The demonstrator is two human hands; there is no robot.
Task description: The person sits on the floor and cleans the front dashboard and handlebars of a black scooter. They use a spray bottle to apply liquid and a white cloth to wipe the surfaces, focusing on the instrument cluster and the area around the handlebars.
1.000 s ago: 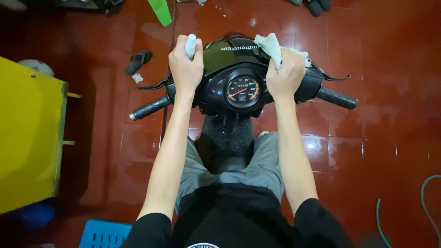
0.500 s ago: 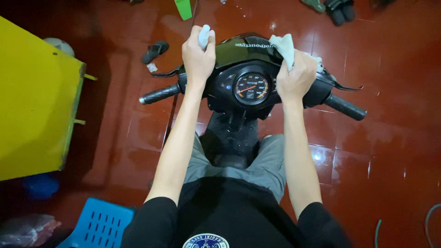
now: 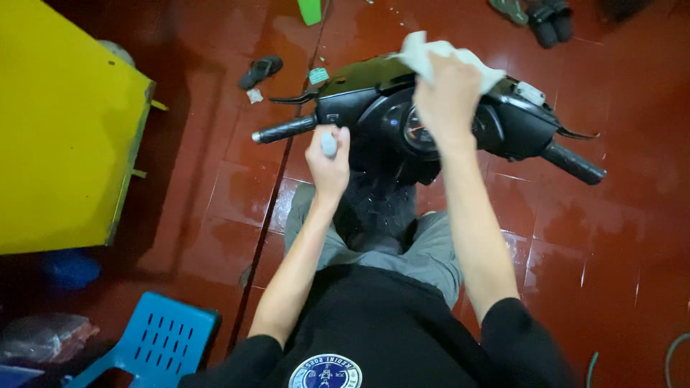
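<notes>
At the far left stands a big yellow flat-topped box [image 3: 61, 129], with a blue slotted plastic stool [image 3: 154, 341] below it on the wet red tiled floor [image 3: 618, 237]. Our left hand [image 3: 328, 162] has come off the glossy black scooter front panel [image 3: 359, 79] since a second ago and now sits back near the left rubber handlebar end [image 3: 284, 129], its grip clenched round a small pale bottle-like thing [image 3: 328, 144]. Our right hand [image 3: 447, 93] still presses a crumpled white cloth [image 3: 431, 54] onto the panel above the round speedometer dial [image 3: 417, 133]; wiping looks under way.
</notes>
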